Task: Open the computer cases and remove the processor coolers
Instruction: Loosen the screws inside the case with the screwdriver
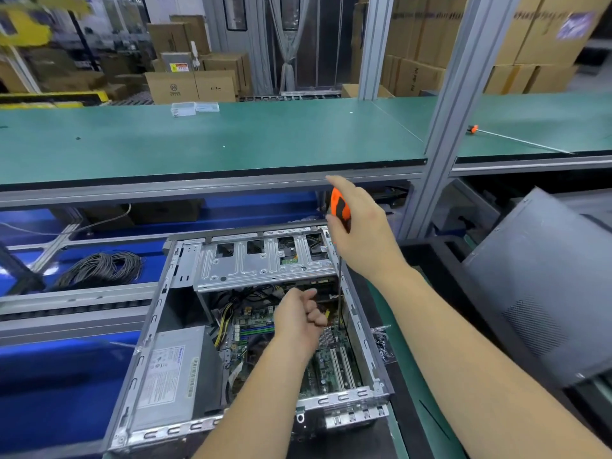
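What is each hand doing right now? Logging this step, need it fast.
Left hand: closed in a fist inside the open computer case; what it grips cannot be told.
Right hand: closed on the orange-handled screwdriver.

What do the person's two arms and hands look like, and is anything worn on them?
Both hands, the left hand and the right hand, are bare: no gloves, and no rings, watch or wrist strap show. Both forearms are uncovered as far as the picture's lower edge, so no sleeves are in view. No markings show.

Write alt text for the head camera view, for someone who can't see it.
A person's right hand holds an orange screwdriver upright inside an open computer case, while the left hand reaches down over the motherboard.
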A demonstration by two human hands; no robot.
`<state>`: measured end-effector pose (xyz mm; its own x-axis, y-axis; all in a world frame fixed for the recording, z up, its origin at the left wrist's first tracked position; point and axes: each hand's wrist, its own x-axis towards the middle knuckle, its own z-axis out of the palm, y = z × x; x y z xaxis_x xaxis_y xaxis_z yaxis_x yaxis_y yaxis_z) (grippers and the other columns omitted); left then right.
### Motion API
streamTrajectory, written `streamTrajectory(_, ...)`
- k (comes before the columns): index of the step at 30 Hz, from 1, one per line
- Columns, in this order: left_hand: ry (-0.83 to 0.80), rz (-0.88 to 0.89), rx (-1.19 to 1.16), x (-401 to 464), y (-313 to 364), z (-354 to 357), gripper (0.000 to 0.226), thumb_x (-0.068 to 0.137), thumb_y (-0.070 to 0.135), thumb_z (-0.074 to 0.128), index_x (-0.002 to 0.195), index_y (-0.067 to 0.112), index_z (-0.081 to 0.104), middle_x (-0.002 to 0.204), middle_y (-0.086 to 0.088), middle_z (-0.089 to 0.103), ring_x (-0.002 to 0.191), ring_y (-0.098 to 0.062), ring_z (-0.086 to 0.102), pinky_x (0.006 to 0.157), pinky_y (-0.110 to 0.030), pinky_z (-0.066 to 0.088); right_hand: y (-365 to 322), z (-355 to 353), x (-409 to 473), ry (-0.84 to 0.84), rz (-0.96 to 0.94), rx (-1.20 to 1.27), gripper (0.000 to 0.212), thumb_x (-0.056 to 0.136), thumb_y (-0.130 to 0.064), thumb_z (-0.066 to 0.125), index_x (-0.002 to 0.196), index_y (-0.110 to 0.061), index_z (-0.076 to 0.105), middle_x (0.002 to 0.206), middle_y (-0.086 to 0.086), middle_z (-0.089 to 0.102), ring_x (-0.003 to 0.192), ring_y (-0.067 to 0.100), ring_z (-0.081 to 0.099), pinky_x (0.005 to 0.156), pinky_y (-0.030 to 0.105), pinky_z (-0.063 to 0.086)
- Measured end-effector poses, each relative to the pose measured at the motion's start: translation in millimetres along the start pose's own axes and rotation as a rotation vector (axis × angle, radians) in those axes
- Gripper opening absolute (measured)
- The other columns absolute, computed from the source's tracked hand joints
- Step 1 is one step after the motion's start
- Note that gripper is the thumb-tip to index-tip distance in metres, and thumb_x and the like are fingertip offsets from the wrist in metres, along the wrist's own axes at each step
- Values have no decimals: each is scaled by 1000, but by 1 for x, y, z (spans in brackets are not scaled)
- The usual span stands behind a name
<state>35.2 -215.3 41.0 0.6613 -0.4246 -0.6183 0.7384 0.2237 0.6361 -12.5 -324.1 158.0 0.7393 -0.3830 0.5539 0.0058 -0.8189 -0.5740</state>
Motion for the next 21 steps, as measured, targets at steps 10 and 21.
streamTrajectory(10, 182, -127, -254, -6, -19, -41, 22, 101, -4, 36, 97, -4, 59, 73, -9, 42, 60, -18, 36, 59, -31, 43, -5, 2, -3, -57, 67, 87, 79, 96, 1, 56, 147, -48, 21, 110, 0, 54, 99, 21, 56, 85, 39, 47)
streamTrajectory(21, 216, -64, -24, -15, -23, -33, 27, 102, 11, 45, 86, -3, 60, 84, -17, 59, 74, -26, 56, 88, -40, 52, -30, -50, 29, 171, 134, 278, 73, 95, -1, 59, 142, -47, 28, 116, 6, 54, 71, 17, 72, 64, 33, 63)
